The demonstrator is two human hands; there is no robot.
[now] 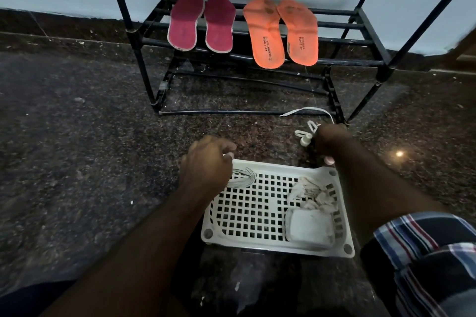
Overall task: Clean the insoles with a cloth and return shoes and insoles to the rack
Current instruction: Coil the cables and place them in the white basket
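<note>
your left hand [206, 162] curls on the basket [273, 213] rim, your right hand [329, 140] pinches a shoelace [306, 111]; both insole pairs, red [201, 23] and orange [280, 31], sit on the rack [360, 44]. shoes likely come next.

insoles [186, 22] – 4 | rack [360, 26] – 1 | tray [257, 213] – 1 | hands [206, 162] – 2

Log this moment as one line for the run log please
insoles: pink pair and orange pair on rack | left hand: on tray rim | right hand: holds white lace | cloth: in tray
</note>
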